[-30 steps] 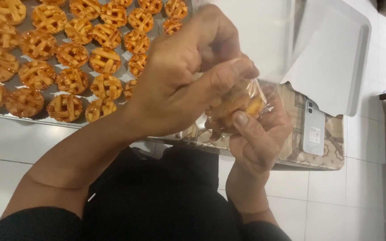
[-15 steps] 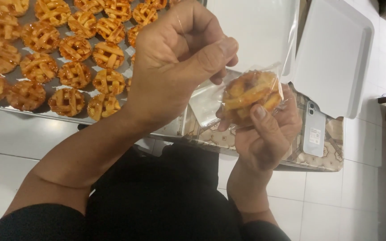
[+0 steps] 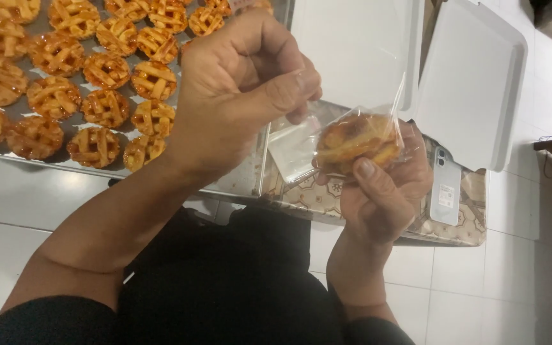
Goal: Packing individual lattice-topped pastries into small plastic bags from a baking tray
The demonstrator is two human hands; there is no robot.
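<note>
One golden lattice-topped tart [image 3: 356,142] sits in a clear plastic sleeve [image 3: 301,144], pinched by my right hand [image 3: 384,191]; my left hand [image 3: 244,89] nips the sleeve's open end. Squeeze harder — crust could crumble (tray [image 3: 237,185] edge lies below).

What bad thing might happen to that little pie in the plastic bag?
The right hand grips the pie through the thin bag; squeezing might crumble its lattice top. The left hand pinches only the bag's edge, so it might slip. They're held over the floor, so a drop could break it.
</note>
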